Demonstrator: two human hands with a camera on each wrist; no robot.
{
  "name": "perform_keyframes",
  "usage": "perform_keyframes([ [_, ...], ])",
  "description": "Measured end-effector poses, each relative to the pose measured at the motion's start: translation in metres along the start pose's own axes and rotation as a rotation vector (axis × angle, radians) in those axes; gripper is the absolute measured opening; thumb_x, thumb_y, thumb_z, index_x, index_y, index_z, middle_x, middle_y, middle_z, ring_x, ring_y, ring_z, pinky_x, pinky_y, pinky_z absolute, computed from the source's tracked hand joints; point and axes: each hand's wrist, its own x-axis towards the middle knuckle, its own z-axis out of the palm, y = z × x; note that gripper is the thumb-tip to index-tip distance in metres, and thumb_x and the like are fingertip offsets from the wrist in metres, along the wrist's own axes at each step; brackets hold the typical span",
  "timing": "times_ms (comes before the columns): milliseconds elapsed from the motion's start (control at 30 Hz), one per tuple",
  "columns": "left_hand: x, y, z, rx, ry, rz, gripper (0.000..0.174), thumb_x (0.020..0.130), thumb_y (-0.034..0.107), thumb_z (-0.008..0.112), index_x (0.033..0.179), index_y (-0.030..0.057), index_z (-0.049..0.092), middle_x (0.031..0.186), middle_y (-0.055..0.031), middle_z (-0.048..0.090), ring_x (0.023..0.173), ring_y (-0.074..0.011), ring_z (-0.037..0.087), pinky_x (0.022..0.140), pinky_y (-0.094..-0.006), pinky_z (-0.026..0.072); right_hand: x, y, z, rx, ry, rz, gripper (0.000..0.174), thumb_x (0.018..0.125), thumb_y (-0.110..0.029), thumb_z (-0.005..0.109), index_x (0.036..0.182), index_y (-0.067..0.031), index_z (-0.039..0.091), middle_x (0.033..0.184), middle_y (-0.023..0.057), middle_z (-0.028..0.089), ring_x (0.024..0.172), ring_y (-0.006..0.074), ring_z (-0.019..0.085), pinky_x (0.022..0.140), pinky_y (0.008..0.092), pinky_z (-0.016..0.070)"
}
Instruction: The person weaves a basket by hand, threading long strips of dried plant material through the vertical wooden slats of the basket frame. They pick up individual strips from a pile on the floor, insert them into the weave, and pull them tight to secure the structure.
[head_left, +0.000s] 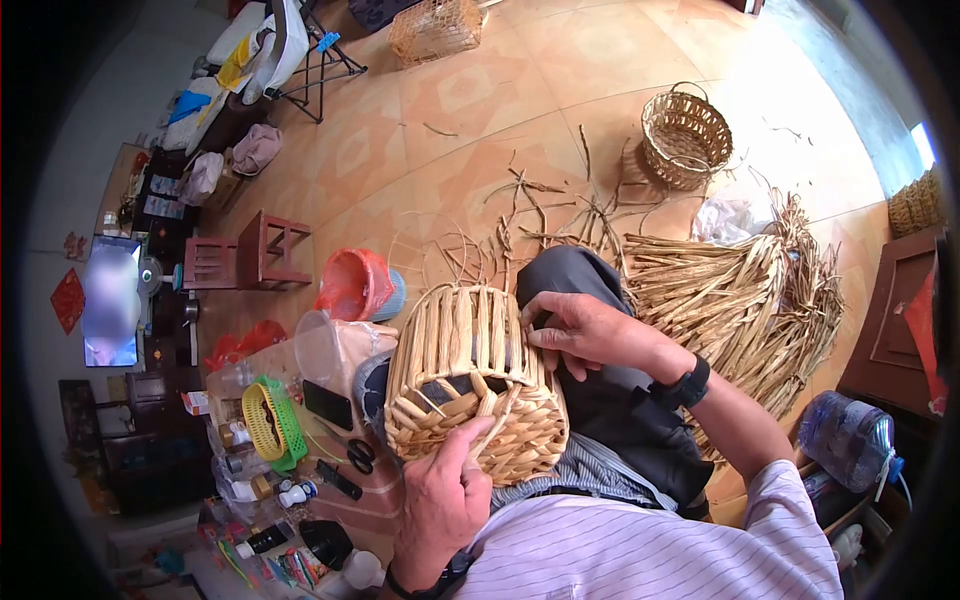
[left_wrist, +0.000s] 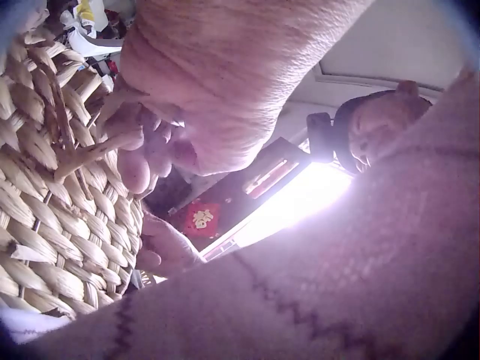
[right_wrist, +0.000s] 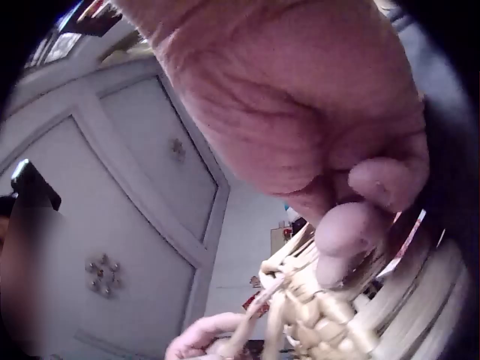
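A half-woven straw basket (head_left: pixel 478 385) lies in the person's lap, its upright strands at the far end and a plaited wall at the near end. The left hand (head_left: pixel 447 500) is at the plaited part, its fingertips pinching a thin straw strand (left_wrist: pixel 97 155) that crosses the weave. At the basket's right side, the right hand (head_left: pixel 592 335) has its fingers bent, thumb and fingertips gripping the edge by the upright strands. Close to its fingertips in the right wrist view, woven straw (right_wrist: pixel 322 319) shows, with part of the left hand (right_wrist: pixel 206 337) below.
A large bundle of dry straw (head_left: pixel 720 290) lies on the floor to the right, loose stalks beside it. Beyond stands a finished basket (head_left: pixel 686 140). On the left, a low table holds scissors (head_left: pixel 360 456), a phone (head_left: pixel 327 404) and a green basket (head_left: pixel 285 425). A red-lined bucket (head_left: pixel 355 283) stands nearby.
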Motion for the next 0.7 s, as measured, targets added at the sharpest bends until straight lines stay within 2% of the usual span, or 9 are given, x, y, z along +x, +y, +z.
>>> perform_keyframes([
  [133, 0.002, 0.011, -0.005, 0.042, -0.069, -0.099, 0.047, 0.085, 0.000, 0.052, 0.128, 0.0027, 0.072, 0.077, -0.0233, 0.065, 0.074, -0.0421, 0.072, 0.074, -0.0481, 0.0562, -0.001, 0.008, -0.002, -0.072, -0.034, -0.030, 0.021, 0.113, -0.021, 0.063, 0.127, -0.0048, 0.067, 0.081, 0.0035, 0.072, 0.053, 0.0098, 0.063, 0.047, 0.0277, 0.0472],
  [233, 0.001, 0.009, -0.003, 0.054, -0.049, -0.065, 0.049, 0.083, 0.000, 0.053, 0.128, 0.0035, 0.072, 0.074, -0.0218, 0.062, 0.071, -0.0415, 0.070, 0.072, -0.0479, 0.0555, -0.006, 0.009, 0.002, -0.142, 0.016, -0.072, 0.019, 0.115, -0.021, 0.060, 0.127, -0.0077, 0.068, 0.083, 0.0029, 0.073, 0.055, 0.0074, 0.064, 0.047, 0.0246, 0.0465],
  [367, 0.001, 0.010, -0.003, 0.078, -0.080, -0.074, 0.050, 0.081, -0.001, 0.055, 0.129, 0.0044, 0.072, 0.071, -0.0196, 0.062, 0.068, -0.0393, 0.070, 0.069, -0.0465, 0.0554, -0.011, 0.013, 0.009, -0.204, 0.075, -0.237, 0.017, 0.112, -0.015, 0.064, 0.125, -0.0052, 0.070, 0.082, 0.0034, 0.071, 0.055, 0.0087, 0.059, 0.053, 0.0279, 0.0496],
  [500, 0.001, 0.011, 0.000, 0.065, -0.080, -0.056, 0.051, 0.081, -0.001, 0.057, 0.129, 0.0049, 0.073, 0.071, -0.0188, 0.063, 0.066, -0.0377, 0.070, 0.068, -0.0452, 0.0558, -0.014, 0.010, 0.007, -0.241, 0.059, -0.251, 0.016, 0.111, -0.014, 0.065, 0.121, -0.0034, 0.073, 0.080, 0.0036, 0.069, 0.055, 0.0101, 0.057, 0.056, 0.0298, 0.0500],
  [600, 0.001, 0.010, 0.000, 0.065, -0.081, -0.046, 0.051, 0.081, -0.002, 0.057, 0.129, 0.0048, 0.073, 0.071, -0.0183, 0.064, 0.066, -0.0372, 0.070, 0.068, -0.0447, 0.0560, -0.008, 0.015, 0.011, -0.382, 0.196, -0.374, 0.016, 0.111, -0.010, 0.063, 0.121, -0.0033, 0.073, 0.078, 0.0036, 0.067, 0.054, 0.0105, 0.057, 0.056, 0.0303, 0.0494],
  [700, 0.002, 0.012, -0.001, 0.077, -0.093, -0.057, 0.051, 0.080, -0.002, 0.058, 0.129, 0.0048, 0.073, 0.072, -0.0184, 0.065, 0.066, -0.0374, 0.070, 0.068, -0.0447, 0.0561, -0.001, 0.019, 0.009, -0.342, 0.228, -0.507, 0.014, 0.104, -0.003, 0.065, 0.113, 0.0025, 0.074, 0.085, 0.0139, 0.074, 0.059, 0.0159, 0.065, 0.060, 0.0380, 0.0531],
])
